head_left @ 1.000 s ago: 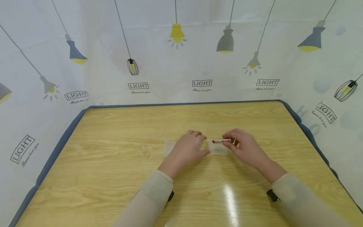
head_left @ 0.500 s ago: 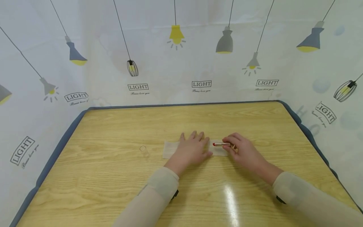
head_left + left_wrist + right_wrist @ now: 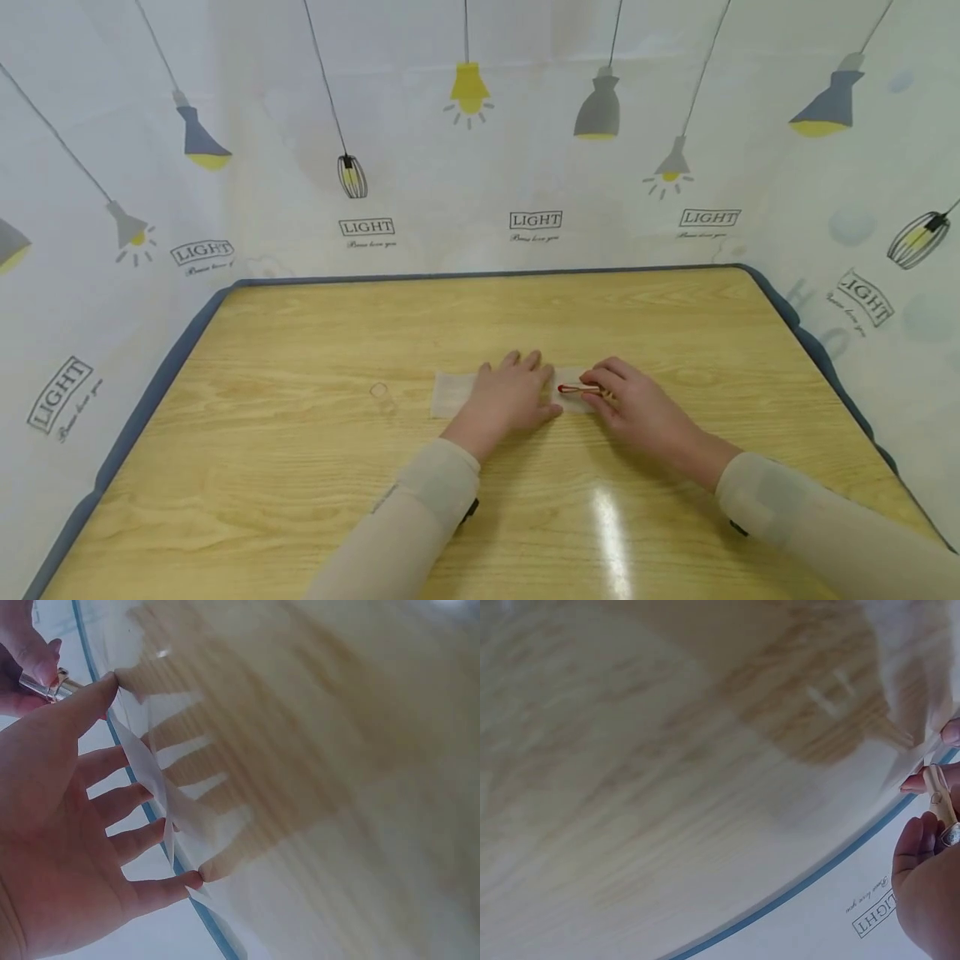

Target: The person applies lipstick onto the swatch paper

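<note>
A white strip of paper or tissue [image 3: 452,394] lies on the wooden table, its middle covered by my left hand [image 3: 510,396]. That hand rests over it with fingers spread, and the left wrist view shows the fingertips [image 3: 193,880] down at the strip. Between thumb and fingers, my right hand [image 3: 637,404] pinches a lipstick [image 3: 579,389] with a slim gold-silver tube. Its red tip points left, close over the strip's right end. In the right wrist view the pale tube [image 3: 939,796] shows between the fingers.
A small transparent cap-like piece [image 3: 381,398] lies on the table to the left of the strip. The wooden tabletop [image 3: 300,483] has a blue edge, and a white wall covering [image 3: 427,183] printed with lamps rises behind it.
My left hand has gone from arched fingers to lying flat and spread on the strip. The right hand has brought the lipstick slightly lower and to the left.
</note>
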`<state>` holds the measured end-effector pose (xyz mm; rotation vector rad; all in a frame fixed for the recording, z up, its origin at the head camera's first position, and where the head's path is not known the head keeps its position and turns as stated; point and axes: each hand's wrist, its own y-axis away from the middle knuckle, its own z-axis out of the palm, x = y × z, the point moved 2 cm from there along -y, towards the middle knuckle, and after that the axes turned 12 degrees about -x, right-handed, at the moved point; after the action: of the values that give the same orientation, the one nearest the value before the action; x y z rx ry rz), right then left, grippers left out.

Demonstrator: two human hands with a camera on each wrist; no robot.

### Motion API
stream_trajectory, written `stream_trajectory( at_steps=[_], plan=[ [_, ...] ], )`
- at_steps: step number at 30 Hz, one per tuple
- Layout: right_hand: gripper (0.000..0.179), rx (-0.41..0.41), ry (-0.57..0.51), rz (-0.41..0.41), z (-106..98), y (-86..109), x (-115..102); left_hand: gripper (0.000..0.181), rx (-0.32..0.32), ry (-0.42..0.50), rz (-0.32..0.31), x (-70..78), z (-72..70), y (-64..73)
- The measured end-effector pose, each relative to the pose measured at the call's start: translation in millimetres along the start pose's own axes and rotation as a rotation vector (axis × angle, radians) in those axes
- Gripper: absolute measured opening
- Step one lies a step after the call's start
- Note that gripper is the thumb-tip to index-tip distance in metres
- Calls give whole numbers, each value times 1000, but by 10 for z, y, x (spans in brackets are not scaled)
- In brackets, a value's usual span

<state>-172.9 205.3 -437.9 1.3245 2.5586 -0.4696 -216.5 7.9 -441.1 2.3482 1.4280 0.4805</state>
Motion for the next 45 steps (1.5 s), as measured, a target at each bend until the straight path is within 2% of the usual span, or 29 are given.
stream_trajectory(
  at_steps=[8, 16, 24, 31, 38, 45],
  plan=[
    [20, 1, 1, -35, 18, -12, -53, 69, -5, 41, -16, 25, -61, 15],
    [19, 21, 13, -77, 40, -33, -83, 72, -23, 37, -29, 41, -67, 31],
    [19, 0, 7, -28, -25, -67, -35, 71, -22, 24, -31, 46, -82, 37],
    [18, 17, 34, 6, -72, -98, 117, 72, -26, 23, -35, 55, -100, 59],
    [19, 33, 32, 25, -111, -72, 253, 71, -33, 32, -27, 52, -113, 70],
    [20, 17, 10, 53, -141, -59, 293, 72, -39, 30, -26, 47, -104, 46]
  ],
)
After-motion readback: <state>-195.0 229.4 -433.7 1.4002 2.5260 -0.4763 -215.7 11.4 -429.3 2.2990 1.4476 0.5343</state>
